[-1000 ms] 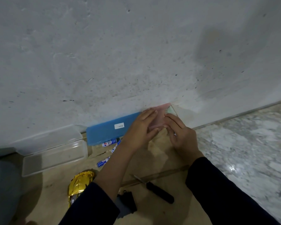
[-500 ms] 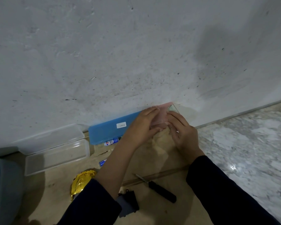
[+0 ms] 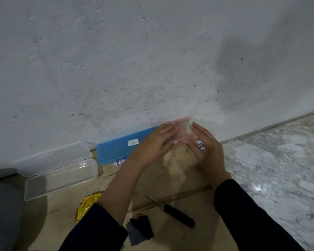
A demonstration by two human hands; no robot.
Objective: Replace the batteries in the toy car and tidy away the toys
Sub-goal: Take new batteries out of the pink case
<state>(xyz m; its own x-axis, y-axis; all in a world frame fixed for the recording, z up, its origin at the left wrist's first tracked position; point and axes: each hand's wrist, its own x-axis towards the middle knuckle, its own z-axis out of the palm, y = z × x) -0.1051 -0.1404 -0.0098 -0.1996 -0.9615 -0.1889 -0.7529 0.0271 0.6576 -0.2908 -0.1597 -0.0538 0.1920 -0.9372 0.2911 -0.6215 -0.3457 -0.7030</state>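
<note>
A translucent pink case (image 3: 179, 128) stands against the foot of the wall, blurred. My left hand (image 3: 152, 144) presses its left side and my right hand (image 3: 207, 147) its right side, with the thumbs almost meeting below it. A small white cylinder (image 3: 201, 145), perhaps a battery, shows at my right hand's fingers. The gold toy car (image 3: 88, 203) lies by my left sleeve, partly hidden. Near it are a black battery cover (image 3: 140, 229) and a black-handled screwdriver (image 3: 178, 213). One blue-and-white battery (image 3: 119, 162) peeks out under a blue case.
A blue case (image 3: 118, 147) with a white label leans on the wall left of my hands. An open clear plastic box (image 3: 60, 172) lies further left. A grey-blue object (image 3: 2, 205) fills the left edge. Marble floor (image 3: 270, 169) lies to the right.
My hands have spread slightly on the pink case, with the fingers straighter. The small white cylinder at my right hand now shows clearly.
</note>
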